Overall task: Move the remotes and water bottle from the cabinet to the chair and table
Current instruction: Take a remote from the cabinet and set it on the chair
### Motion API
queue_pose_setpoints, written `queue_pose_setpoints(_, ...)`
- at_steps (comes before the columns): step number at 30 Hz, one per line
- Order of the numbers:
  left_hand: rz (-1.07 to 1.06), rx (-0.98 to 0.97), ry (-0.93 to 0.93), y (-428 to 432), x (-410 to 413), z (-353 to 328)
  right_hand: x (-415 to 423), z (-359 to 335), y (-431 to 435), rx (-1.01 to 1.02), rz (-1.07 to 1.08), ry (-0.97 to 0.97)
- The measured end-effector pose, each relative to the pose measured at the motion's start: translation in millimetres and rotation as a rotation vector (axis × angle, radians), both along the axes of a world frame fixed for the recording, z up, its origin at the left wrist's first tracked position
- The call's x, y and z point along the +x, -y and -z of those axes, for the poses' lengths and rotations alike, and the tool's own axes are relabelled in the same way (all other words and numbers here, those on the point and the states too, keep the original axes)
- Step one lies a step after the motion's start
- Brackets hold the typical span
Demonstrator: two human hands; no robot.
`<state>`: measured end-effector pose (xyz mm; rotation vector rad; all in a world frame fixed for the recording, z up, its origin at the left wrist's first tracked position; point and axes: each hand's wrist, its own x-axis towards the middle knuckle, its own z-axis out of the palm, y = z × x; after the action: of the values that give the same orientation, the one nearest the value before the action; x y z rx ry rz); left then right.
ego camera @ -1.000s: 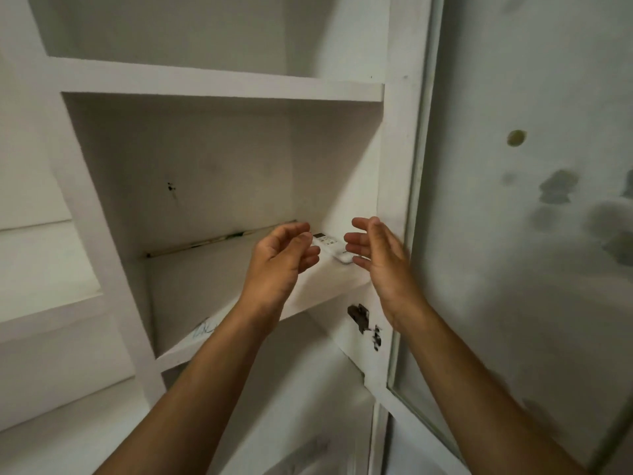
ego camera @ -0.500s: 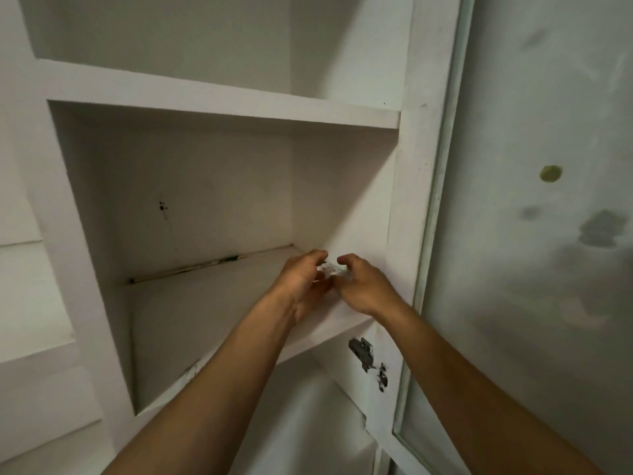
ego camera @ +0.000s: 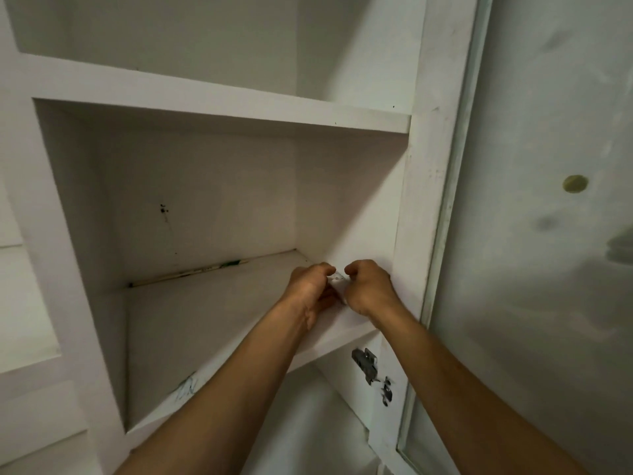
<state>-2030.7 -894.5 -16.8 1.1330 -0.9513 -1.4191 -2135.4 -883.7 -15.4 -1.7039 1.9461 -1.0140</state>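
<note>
Now: left hand and right hand both curled round small white remote, mostly hidden, at right rear corner of cabinet shelf. I'd firm grip, lift clear of shelf, then draw straight back; side wall close.

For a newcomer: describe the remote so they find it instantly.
Start at the white cabinet and go to its middle shelf, right end, against the side wall. There the left hand and right hand meet; the remote is the small white sliver showing between their fingers, the only loose thing seen on that shelf.
</note>
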Motion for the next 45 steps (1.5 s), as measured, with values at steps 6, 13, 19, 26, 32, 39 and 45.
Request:
queue_pose_setpoints(6,-0.048,-0.041,0.045,-6,3,2,1,4,-4,-0.014,-0.003,0.126)
queue_pose_setpoints(13,-0.119,-0.091,0.029,-12,9,7,4,2,-7,0.036,-0.058,0.417)
queue_pose_setpoints(19,-0.149,-0.242,0.083,-15,12,7,9,-5,-10,-0.012,-0.098,0.765)
queue_pose_setpoints(26,-0.215,-0.37,0.04,-36,20,7,1,-12,-28,-0.096,-0.232,0.88)
queue_pose_setpoints(32,-0.213,-0.486,0.003,-60,26,4,2,-11,-51,-0.176,-0.302,0.889)
queue_pose_setpoints(39,-0.175,-0.575,0.04,-84,27,4,-3,-8,-75,-0.331,-0.314,0.791)
queue_pose_setpoints(45,-0.202,-0.676,0.077,-103,19,2,-10,-2,-86,-0.441,-0.359,0.785)
